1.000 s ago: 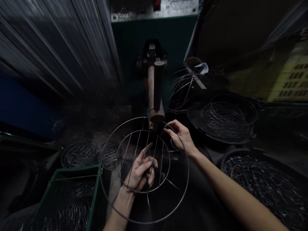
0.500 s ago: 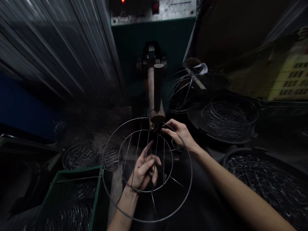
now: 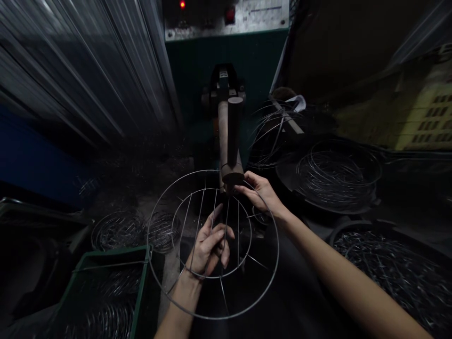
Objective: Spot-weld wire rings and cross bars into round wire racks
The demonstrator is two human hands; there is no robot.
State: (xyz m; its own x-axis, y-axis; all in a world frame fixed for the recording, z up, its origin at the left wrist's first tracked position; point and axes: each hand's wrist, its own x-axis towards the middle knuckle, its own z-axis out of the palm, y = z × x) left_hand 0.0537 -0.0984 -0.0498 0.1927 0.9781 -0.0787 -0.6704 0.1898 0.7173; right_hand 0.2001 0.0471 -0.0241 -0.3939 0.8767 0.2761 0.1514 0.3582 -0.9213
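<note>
A round wire rack (image 3: 213, 318), made of an outer ring, a smaller inner ring, straight cross wires and short spokes, is held below the machine's rod-shaped head (image 3: 233, 176). My left hand (image 3: 210, 247) is at the middle of the rack, wires crossing in front of it. Its index finger points up toward the head while the thumb and other fingers curl by a cross wire. Beside the head's tip, my right hand (image 3: 259, 192) pinches thumb and index finger together at the far side of the rings. Whatever lies between those fingertips is too dark to make out.
A green machine body (image 3: 190, 56) with a lit red lamp stands ahead. On the left sits a green crate (image 3: 143, 278) of wire parts. To the right are wire rings (image 3: 332, 174) on a dark tray and a tub (image 3: 334, 230) of short wires.
The wire rack has shifted slightly left and toward the machine, both hands moving a little with it. The right fingertips are now closer to the head's tip.
</note>
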